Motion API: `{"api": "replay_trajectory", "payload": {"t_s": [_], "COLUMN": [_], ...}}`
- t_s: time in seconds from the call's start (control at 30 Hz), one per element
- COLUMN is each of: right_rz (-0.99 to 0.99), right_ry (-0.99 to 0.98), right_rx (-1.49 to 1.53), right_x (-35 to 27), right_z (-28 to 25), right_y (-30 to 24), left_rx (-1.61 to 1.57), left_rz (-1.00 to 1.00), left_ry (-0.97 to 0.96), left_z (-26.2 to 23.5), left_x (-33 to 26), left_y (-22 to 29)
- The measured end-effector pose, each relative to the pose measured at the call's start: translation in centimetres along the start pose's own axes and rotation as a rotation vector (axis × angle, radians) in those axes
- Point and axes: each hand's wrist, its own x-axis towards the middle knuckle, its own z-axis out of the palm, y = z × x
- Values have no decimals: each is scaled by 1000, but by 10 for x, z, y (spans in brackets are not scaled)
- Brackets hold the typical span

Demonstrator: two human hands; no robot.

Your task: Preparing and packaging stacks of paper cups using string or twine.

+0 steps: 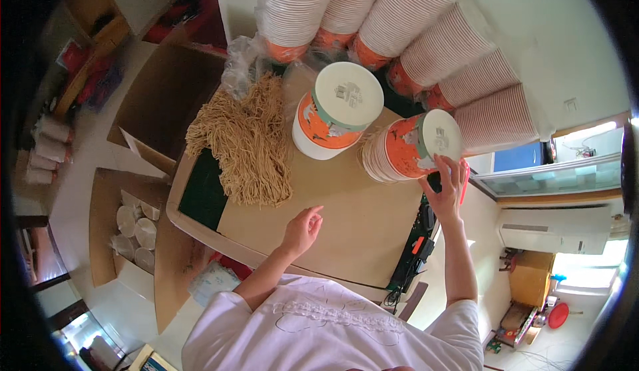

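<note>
My right hand [447, 188] grips the edge of a stack of orange and white paper tubs [405, 148], its fingers on the round white top and its thumb by the side. The stack leans, with several white rims showing at its lower left. My left hand [303, 231] hovers over the near part of the table, fingers loosely bent and apart, holding nothing visible. Beyond it stands another orange and white paper tub [326, 131] with a printed white top and green band. A heap of tan strands, like thin cords [249, 144], lies to its left.
Tall plastic-wrapped stacks of paper tubs [406, 11] line the table's far side. Brown cardboard [319, 218] covers the tabletop. A power strip with cables [419, 244] runs along the right edge. Left of the table, an open carton [123, 221] holds wrapped round items.
</note>
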Motion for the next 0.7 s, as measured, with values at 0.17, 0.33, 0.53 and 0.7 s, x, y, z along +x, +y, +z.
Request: {"api": "replay_trajectory", "payload": {"t_s": [0.17,0.33,0.53,0.7], "right_rz": [-6,65,83,149], "right_ry": [40,8,54,261], "right_rx": [118,84,82,318], "right_x": [3,-4,-3,-5], "right_z": [-9,-6,-3,19], "right_y": [8,13,7,-32], "left_rx": [-15,39,-2,175], "left_rz": [17,1,-1,111], "left_ry": [3,-37,-54,112], "left_z": [-2,-3,-1,-19], "left_x": [1,0,4,52], "left_y": [4,11,13,-5]}}
